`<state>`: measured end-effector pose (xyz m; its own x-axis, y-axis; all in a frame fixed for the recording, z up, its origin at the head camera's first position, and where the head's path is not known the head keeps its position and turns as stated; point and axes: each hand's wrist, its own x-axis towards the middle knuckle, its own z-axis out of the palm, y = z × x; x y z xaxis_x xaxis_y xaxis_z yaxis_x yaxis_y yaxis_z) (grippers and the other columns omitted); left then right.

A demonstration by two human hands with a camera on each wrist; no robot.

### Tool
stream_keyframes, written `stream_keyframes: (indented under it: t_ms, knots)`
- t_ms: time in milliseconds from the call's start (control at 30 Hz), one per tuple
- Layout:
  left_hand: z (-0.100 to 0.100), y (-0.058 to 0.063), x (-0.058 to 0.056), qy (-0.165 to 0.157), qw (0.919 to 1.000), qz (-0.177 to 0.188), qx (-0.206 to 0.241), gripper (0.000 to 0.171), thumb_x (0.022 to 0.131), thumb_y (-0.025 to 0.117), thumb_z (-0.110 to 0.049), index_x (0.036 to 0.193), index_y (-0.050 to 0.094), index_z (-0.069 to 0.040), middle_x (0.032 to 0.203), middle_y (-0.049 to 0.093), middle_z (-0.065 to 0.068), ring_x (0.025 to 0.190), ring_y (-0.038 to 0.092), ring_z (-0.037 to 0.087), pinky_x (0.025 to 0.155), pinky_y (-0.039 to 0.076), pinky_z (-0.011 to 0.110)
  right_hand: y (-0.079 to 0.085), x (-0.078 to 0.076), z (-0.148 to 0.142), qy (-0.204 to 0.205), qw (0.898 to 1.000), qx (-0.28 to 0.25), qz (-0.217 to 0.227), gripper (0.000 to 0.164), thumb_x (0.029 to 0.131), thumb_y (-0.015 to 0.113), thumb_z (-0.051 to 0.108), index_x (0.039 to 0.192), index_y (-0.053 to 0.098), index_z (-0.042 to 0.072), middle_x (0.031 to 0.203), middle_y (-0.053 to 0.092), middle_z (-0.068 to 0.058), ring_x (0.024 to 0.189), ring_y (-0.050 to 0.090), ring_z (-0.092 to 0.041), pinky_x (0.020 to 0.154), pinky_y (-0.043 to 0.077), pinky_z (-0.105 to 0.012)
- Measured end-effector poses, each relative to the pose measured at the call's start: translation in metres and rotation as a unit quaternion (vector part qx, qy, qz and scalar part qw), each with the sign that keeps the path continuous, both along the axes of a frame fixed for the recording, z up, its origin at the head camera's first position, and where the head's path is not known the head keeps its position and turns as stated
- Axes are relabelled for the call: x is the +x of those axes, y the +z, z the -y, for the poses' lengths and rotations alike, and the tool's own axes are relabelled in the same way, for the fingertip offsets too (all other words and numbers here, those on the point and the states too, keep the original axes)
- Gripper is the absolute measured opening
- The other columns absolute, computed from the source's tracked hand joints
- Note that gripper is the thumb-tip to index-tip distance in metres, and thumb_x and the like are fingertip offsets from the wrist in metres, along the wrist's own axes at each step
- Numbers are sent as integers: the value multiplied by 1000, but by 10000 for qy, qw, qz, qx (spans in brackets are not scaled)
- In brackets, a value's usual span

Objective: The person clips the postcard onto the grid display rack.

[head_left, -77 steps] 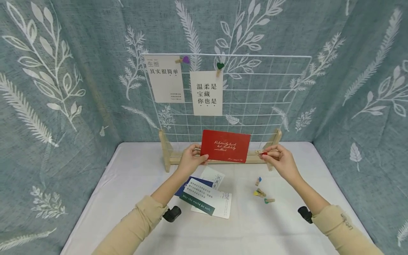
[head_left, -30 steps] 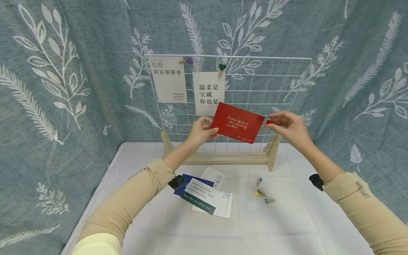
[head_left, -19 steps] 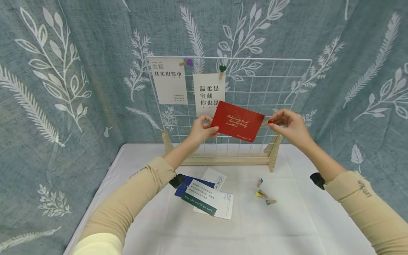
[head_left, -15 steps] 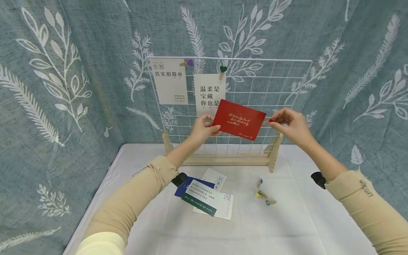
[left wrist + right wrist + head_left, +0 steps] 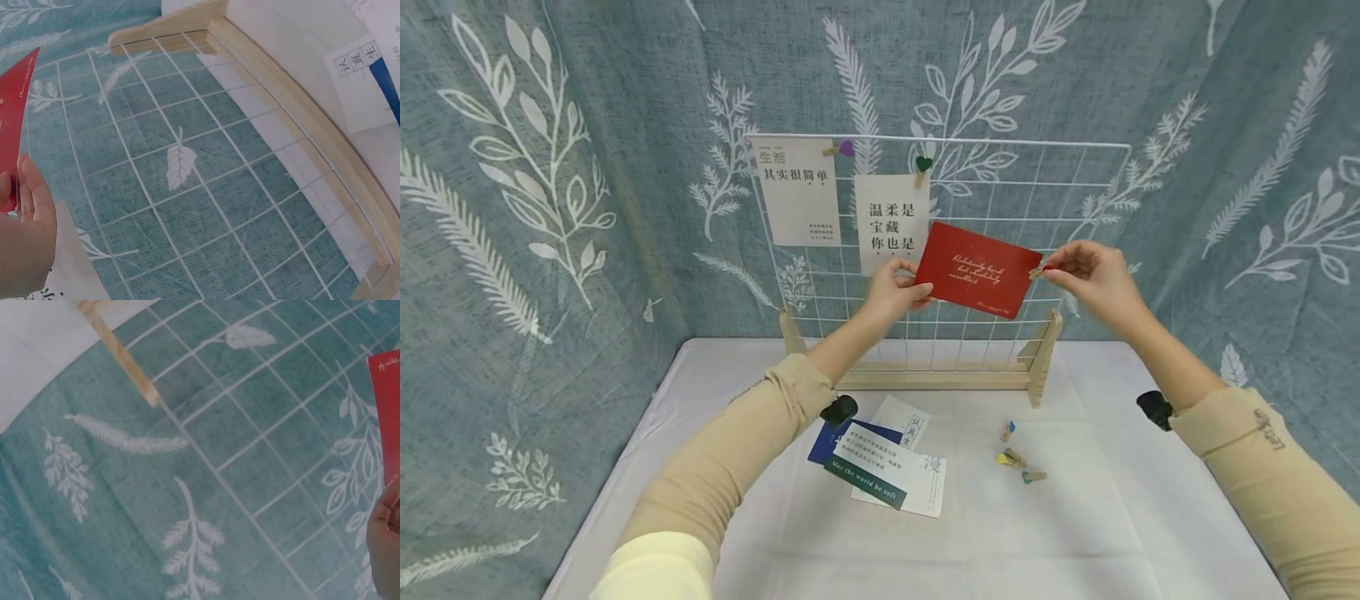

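My left hand (image 5: pixel 895 292) pinches the left edge of a red card (image 5: pixel 977 271) with white script, tilted down to the right in front of the white wire grid (image 5: pixel 1000 183). At the card's right edge, my right hand (image 5: pixel 1093 279) pinches a small wooden clothespin (image 5: pixel 1036 272) with a red decoration. The clothespin's tip overlaps the card's edge in the head view. In the left wrist view the left hand (image 5: pixel 28 231) holds the card at the left border. Only part of the right hand (image 5: pixel 384 540) shows in the right wrist view, beside the card (image 5: pixel 387 412); the clothespin is hidden there.
Two white cards hang at the grid's left, one (image 5: pixel 797 196) under a purple-heart clothespin (image 5: pixel 844 148), the other (image 5: pixel 891 212) under a green-heart clothespin (image 5: pixel 922 165). Several cards (image 5: pixel 887 467) overlap on the table, with loose clothespins (image 5: pixel 1015 457) to their right. A wooden base (image 5: pixel 940 381) supports the grid.
Both hands have risen with the red card and clothespin, and lately shifted a little to the right. The card has tilted, and the clothespin has come from beside the card to its right edge.
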<state>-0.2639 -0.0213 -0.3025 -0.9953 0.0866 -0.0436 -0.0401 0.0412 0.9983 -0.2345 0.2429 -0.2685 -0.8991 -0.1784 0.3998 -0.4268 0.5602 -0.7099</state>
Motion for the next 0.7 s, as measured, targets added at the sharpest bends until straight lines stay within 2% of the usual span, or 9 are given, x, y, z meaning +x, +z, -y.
stream_keyframes:
  t_ms: [233,400,567,700]
  knots:
    - [-4,3,-3,-23,9996,-103,265,16,89,59,3,93,45,-5,93,63,20,59,60,8,89,54,42,15,-6,-2,-93,9995,129,-276,18,87,65,4,100,61,-8,79,54,29,72,55,12,65,46,-6]
    - [-6,2,-5,51,9996,-109,260,17,89,59,3,93,45,-5,87,61,15,56,60,6,79,58,33,20,-13,-2,-135,9990,124,-401,18,85,67,3,99,62,-8,77,56,29,70,57,11,65,47,-7]
    - [-10,4,-9,103,9991,-160,370,17,89,59,2,97,45,-5,95,63,20,57,60,5,71,57,25,31,-19,-3,-278,9981,35,-544,19,85,66,2,99,62,-10,76,55,30,69,56,13,66,47,-5]
    - [-15,8,-13,206,9981,-117,562,19,89,60,2,96,45,-6,100,64,23,60,61,6,71,58,25,39,-26,-4,-481,9969,-36,-614,19,86,66,4,98,63,-10,74,54,31,67,55,14,65,46,-5]
